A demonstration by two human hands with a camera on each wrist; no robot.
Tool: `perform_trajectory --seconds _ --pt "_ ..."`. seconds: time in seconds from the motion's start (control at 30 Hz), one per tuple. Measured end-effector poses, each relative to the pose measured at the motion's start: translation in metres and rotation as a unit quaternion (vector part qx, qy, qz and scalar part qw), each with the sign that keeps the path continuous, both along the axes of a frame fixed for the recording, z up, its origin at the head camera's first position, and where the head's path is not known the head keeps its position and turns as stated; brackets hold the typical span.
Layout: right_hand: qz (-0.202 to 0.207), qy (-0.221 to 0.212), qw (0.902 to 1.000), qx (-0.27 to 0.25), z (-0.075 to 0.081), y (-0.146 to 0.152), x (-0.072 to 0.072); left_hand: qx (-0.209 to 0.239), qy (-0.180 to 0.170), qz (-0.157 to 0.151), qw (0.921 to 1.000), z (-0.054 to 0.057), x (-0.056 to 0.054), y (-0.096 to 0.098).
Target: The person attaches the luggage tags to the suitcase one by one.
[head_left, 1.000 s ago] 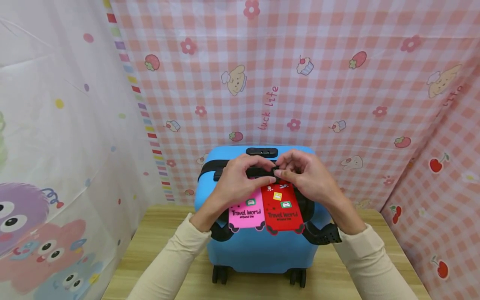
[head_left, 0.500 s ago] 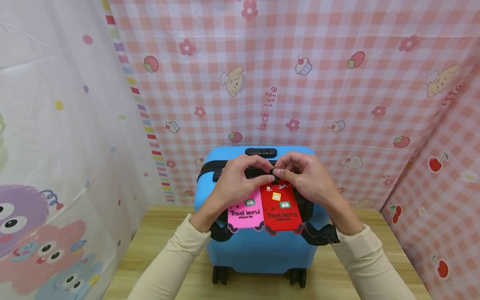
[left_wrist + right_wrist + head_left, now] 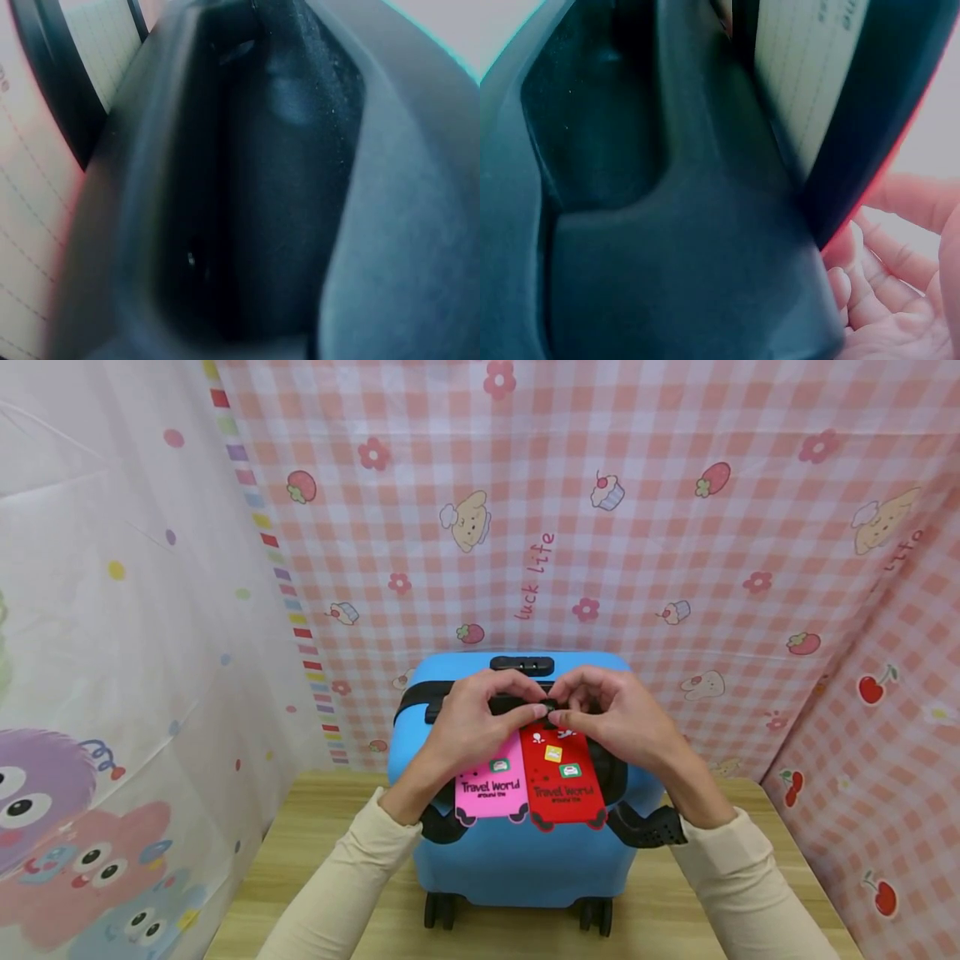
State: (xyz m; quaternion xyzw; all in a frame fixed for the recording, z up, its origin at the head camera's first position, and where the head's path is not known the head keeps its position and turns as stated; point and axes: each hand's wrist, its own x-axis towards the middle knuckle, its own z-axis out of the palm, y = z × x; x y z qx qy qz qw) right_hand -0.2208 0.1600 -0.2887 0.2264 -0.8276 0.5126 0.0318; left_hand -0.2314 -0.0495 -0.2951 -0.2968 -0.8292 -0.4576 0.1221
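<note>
A red luggage tag (image 3: 566,789) and a pink luggage tag (image 3: 491,797) hang side by side at the front of a blue suitcase (image 3: 525,868). Above the red tag, my left hand (image 3: 472,714) pinches the small black strap (image 3: 551,713) between thumb and fingertips. My right hand (image 3: 630,714) pinches the same strap from the other side, its fingers curled. Both hands partly cover the suitcase's black handle (image 3: 690,277), which fills much of both wrist views. The right wrist view shows a tag's lined paper insert (image 3: 802,67) beside the right fingers.
The suitcase stands on a wood-grain table (image 3: 300,860) on black wheels (image 3: 595,914). Its black combination lock (image 3: 522,666) lies at the top, and a black band (image 3: 427,693) crosses it. A pink checked curtain (image 3: 637,552) hangs close behind; a white printed curtain (image 3: 150,652) stands left.
My right thumb has shifted slightly lower on the strap and its fingertips have re-placed themselves. The left hand, both tags and the suitcase stay almost where they were.
</note>
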Motion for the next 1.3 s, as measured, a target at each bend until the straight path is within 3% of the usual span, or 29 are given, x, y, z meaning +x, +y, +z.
perform_trajectory --seconds 0.5,1.3 --pt "0.002 0.005 1.0000 -0.008 -0.0002 -0.0002 0.0000 -0.004 0.007 -0.017 0.9998 -0.0022 -0.0015 -0.0023" --pt "-0.012 0.019 0.9997 0.012 -0.0002 -0.0023 -0.0002 -0.003 0.009 -0.006 0.9999 -0.0004 -0.0007 -0.0002"
